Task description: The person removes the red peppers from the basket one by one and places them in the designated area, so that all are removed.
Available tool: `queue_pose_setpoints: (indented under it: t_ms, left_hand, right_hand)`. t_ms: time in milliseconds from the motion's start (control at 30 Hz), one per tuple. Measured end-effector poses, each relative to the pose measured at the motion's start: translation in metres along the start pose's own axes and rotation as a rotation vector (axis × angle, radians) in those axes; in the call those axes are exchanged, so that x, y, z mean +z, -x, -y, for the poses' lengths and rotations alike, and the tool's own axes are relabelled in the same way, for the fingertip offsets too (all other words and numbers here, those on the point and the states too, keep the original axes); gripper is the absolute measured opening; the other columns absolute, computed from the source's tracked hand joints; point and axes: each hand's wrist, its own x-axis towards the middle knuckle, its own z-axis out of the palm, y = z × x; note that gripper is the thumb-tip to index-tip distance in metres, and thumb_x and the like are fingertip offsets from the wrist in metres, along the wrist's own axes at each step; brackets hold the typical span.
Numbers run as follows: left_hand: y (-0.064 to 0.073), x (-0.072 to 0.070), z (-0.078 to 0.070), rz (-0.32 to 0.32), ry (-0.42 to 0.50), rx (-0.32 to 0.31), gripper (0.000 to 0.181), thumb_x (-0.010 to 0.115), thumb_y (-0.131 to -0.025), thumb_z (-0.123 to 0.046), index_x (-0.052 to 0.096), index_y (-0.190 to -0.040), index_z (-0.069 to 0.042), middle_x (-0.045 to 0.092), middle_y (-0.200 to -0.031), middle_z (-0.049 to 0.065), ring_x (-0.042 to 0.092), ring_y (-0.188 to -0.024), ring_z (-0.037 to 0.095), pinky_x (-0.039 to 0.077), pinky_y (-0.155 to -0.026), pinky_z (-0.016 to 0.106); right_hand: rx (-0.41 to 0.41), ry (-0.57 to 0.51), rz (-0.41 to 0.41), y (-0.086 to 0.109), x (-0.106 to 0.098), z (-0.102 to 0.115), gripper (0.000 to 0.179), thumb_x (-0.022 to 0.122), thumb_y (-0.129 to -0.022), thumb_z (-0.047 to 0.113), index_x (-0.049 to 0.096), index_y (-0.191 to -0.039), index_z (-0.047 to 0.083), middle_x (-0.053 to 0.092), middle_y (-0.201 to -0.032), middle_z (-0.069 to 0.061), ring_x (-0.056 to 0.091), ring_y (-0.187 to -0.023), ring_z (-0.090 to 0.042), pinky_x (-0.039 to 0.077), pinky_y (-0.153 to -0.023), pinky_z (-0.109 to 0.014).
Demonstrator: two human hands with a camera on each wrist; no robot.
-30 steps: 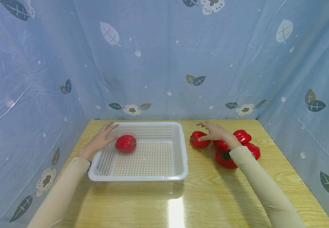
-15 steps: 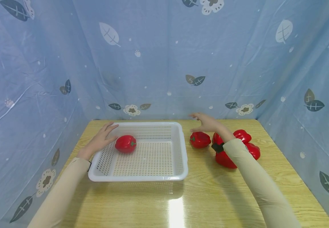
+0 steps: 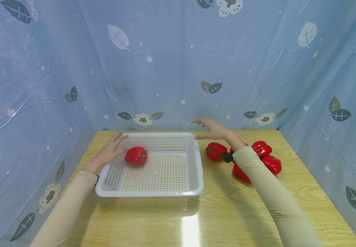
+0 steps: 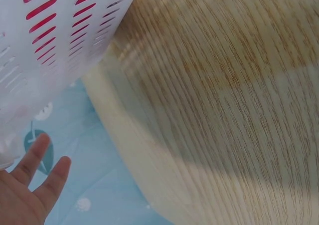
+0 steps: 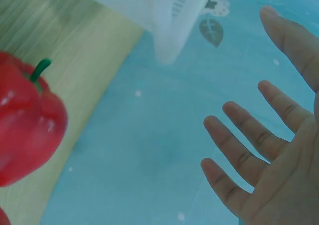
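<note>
A white slotted plastic basket (image 3: 150,193) stands on the left of the table, with one red bell pepper (image 3: 136,156) lying in its left part. My left hand (image 3: 107,152) is over the basket's left rim, fingers spread, beside that pepper and holding nothing. In the air near the basket's back right corner is my right hand (image 3: 212,130), fingers extended and the palm bare in the right wrist view. Below it on the table lies another red bell pepper (image 5: 31,117) with a green stem. Farther right, several red bell peppers (image 3: 261,148) are bunched together, partly hidden by my right forearm.
The wood-grain table (image 3: 153,226) runs back to a blue curtain (image 3: 165,68) printed with leaves and flowers. That curtain also hangs at both sides. A bright light reflection lies on the table's front part.
My right hand has risen and moved left, from over the single pepper beside the basket toward the basket's back right corner. My left hand and the peppers have stayed in place.
</note>
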Motion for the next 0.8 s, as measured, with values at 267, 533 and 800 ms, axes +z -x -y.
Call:
queue_pose_setpoints:
  t_ms: [267, 533, 800]
  left_hand:
    - [0.000, 0.000, -0.001, 0.003, 0.015, -0.007, 0.062, 0.054, -0.092, -0.037, 0.031, -0.145, -0.016, 0.014, -0.152, 0.018, 0.016, -0.137, 0.043, 0.021, -0.101, 0.069]
    - [0.000, 0.001, 0.002, 0.001, 0.013, -0.011, 0.062, 0.054, -0.092, -0.039, 0.031, -0.145, -0.017, 0.013, -0.152, 0.017, 0.017, -0.137, 0.043, 0.021, -0.101, 0.069]
    - [-0.001, 0.001, 0.002, 0.000, -0.001, -0.015, 0.063, 0.053, -0.091, -0.042, 0.031, -0.145, -0.017, 0.014, -0.152, 0.018, 0.017, -0.136, 0.044, 0.022, -0.101, 0.069]
  right_hand:
    - [-0.059, 0.000, -0.016, -0.016, 0.014, 0.015, 0.071, 0.070, -0.080, 0.042, 0.040, -0.139, 0.016, 0.044, -0.139, -0.004, 0.047, -0.120, -0.026, 0.040, -0.100, -0.045]
    - [-0.098, 0.029, -0.030, -0.031, 0.029, 0.032, 0.072, 0.069, -0.081, 0.041, 0.038, -0.141, 0.016, 0.044, -0.138, -0.007, 0.046, -0.122, -0.024, 0.040, -0.100, -0.043]
    - [-0.135, 0.004, -0.022, -0.044, 0.046, 0.045, 0.071, 0.068, -0.082, 0.038, 0.037, -0.141, 0.015, 0.042, -0.141, -0.007, 0.044, -0.125, -0.023, 0.039, -0.101, -0.042]
